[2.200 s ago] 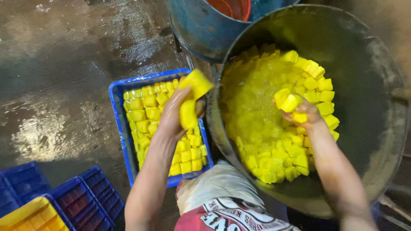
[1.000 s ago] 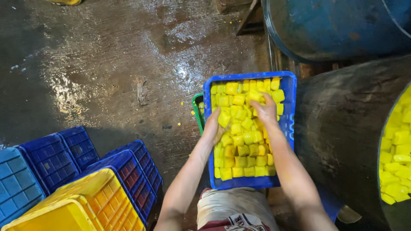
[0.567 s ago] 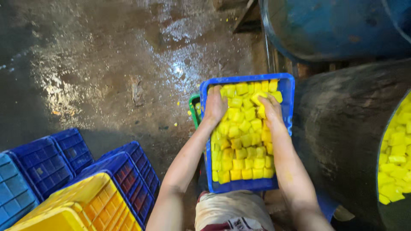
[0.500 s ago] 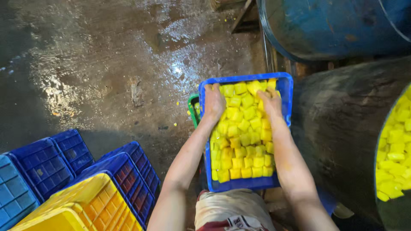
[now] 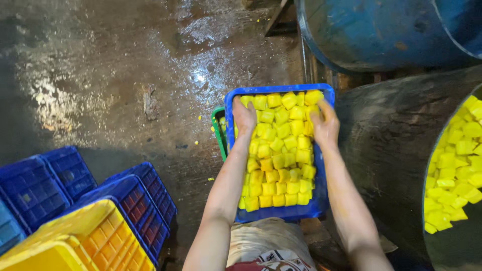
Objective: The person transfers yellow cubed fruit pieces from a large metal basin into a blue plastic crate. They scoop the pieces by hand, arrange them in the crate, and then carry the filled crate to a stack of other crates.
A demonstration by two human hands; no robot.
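Head cam looking straight down, so both hands are easy to read. Left hand (image 5: 244, 118) lies palm-down with fingers loosely spread on the yellow blocks (image 5: 276, 150), near the far-left corner of the blue crate (image 5: 281, 215). It's pressing or patting, not closed around anything. Right hand (image 5: 325, 125) does much the same at the far-right corner, fingers curled a bit over the top row of blocks and brushing the crate's rim, but I can't see it pinching a single piece. So both are open and just resting on the load.

Progress-wise, I'd call the crate basically full. Blocks sit packed in rows from the near wall up to where the hands are, with a couple mounded above the rim at the far edge. What's left looks like levelling that far end.

Moving outward: just left of the left hand, a green crate edge (image 5: 219, 131) pokes out from beside the blue one. Right of the right hand is a big dark drum (image 5: 396, 150) lying on its side, with more yellow blocks inside at its mouth. Beyond the hands there's a blue barrel (image 5: 371, 35), and wet floor (image 5: 125, 75) spreads off to the left. Well off to the near left sit stacked empty blue crates (image 5: 45, 180) and a yellow crate (image 5: 80, 241).
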